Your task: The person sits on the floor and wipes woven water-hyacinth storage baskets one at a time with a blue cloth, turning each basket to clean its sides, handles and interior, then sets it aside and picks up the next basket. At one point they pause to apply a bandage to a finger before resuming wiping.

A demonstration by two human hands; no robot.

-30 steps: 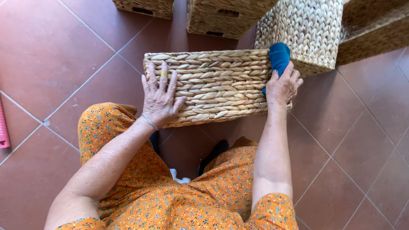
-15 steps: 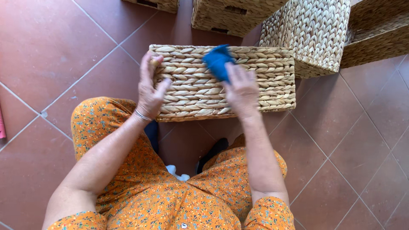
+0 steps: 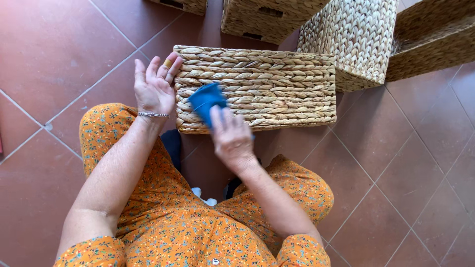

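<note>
A rectangular woven straw basket [image 3: 277, 84] lies on the tiled floor in front of my knees, its flat woven side facing up. My left hand [image 3: 154, 89] presses flat against the basket's left end, fingers together and pointing up. My right hand [image 3: 230, 138] holds a blue cloth [image 3: 205, 101] against the left part of the basket's upper face. The hand is blurred by motion.
Several other woven baskets stand behind: a tall one [image 3: 354, 39] at the right, a low one [image 3: 269, 17] at the top centre, another [image 3: 435, 42] at the far right. Red-brown floor tiles [image 3: 59, 54] spread all around. My orange flowered dress [image 3: 198, 232] fills the bottom.
My right hand has swept the blue cloth from the basket's right end across to its left part. My left hand moved off the top face to the left end.
</note>
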